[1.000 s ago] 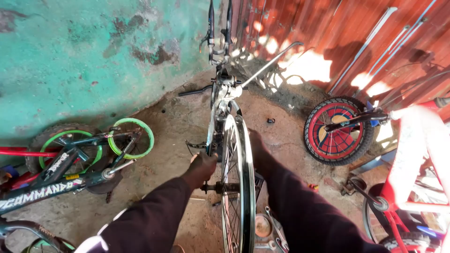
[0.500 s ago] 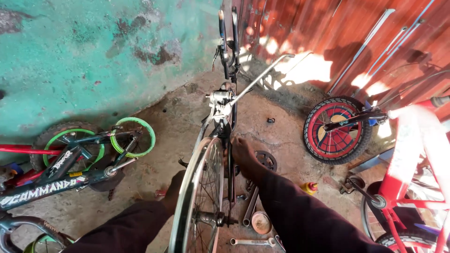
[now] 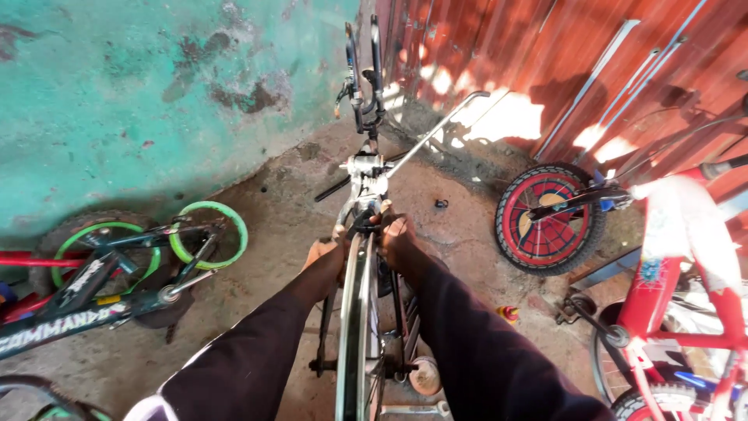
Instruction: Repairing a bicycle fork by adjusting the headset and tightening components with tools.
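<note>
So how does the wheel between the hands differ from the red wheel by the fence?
The wheel between the hands has a bare metal rim seen edge-on, with the left hand and right hand at its top. The red wheel faces the camera, carries a black tyre and a red patterned disc, and nobody touches it. Both stand upright and are mounted on bicycles.

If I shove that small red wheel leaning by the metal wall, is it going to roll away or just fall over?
The red wheel stands upright on its tire, so a sideways shove would probably tip it flat. A dark bar crosses it and seems attached, which likely stops free rolling. The dirt floor looks rough, so it probably would not slide far.
</note>
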